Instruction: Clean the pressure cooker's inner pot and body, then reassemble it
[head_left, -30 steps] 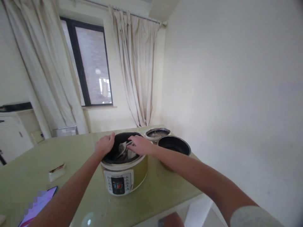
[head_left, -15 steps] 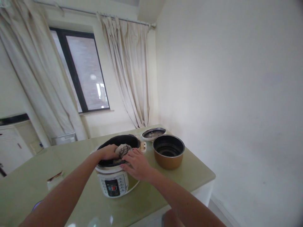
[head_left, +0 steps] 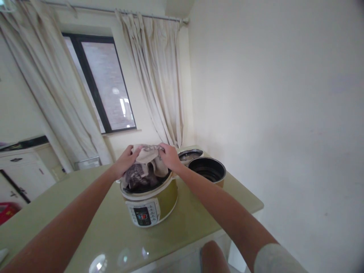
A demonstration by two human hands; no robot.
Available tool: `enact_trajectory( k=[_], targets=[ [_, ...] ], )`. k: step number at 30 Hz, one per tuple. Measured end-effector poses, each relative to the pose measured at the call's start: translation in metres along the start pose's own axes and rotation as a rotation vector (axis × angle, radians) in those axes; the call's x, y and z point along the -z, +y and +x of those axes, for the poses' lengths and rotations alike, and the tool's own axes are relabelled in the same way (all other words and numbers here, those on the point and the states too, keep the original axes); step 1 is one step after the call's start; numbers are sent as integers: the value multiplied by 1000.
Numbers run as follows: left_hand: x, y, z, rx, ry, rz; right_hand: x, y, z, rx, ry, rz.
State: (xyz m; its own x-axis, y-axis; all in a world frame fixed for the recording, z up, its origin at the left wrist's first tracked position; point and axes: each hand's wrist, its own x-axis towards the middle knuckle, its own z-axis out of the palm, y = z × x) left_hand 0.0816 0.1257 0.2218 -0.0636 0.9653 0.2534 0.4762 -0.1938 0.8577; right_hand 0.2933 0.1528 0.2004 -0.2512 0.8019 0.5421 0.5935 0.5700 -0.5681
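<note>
A cream and grey patterned cloth (head_left: 148, 165) is stretched between my two hands above the open cooker (head_left: 150, 206). Its lower folds hang at the cooker's mouth and hide most of the inside. My left hand (head_left: 126, 162) grips the cloth's left edge, fingers closed. On the other side my right hand (head_left: 170, 156) pinches the upper right edge. The cooker is white and gold-green, with a dark control panel on its front. To its right stands an inner pot (head_left: 209, 169), black inside and golden outside, partly behind my right forearm.
Behind the pot lies a round lid (head_left: 190, 155), underside up. The green glossy table (head_left: 105, 227) has its right edge near a white wall (head_left: 284, 132). A white cabinet (head_left: 27, 170) and a red object (head_left: 8, 211) are at the left.
Both hands have risen from inside the cooker, lifting the cloth, which was bunched down in it, and spreading it out. The view has shifted slightly.
</note>
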Motion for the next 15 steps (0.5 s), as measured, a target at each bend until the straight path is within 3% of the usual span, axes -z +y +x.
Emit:
enact_trajectory(
  k=[2,8,12,15],
  targets=[
    [8,-7,5,-73,32,192,14,-3,17,-78,27,-40],
    [31,-24,14,-257,-102,592,41,-2,49,-315,104,24],
    [37,-35,19,-259,-128,571,43,4,49,-347,120,19],
    [38,-45,21,-226,-215,491,45,4,46,-313,117,1]
  ],
)
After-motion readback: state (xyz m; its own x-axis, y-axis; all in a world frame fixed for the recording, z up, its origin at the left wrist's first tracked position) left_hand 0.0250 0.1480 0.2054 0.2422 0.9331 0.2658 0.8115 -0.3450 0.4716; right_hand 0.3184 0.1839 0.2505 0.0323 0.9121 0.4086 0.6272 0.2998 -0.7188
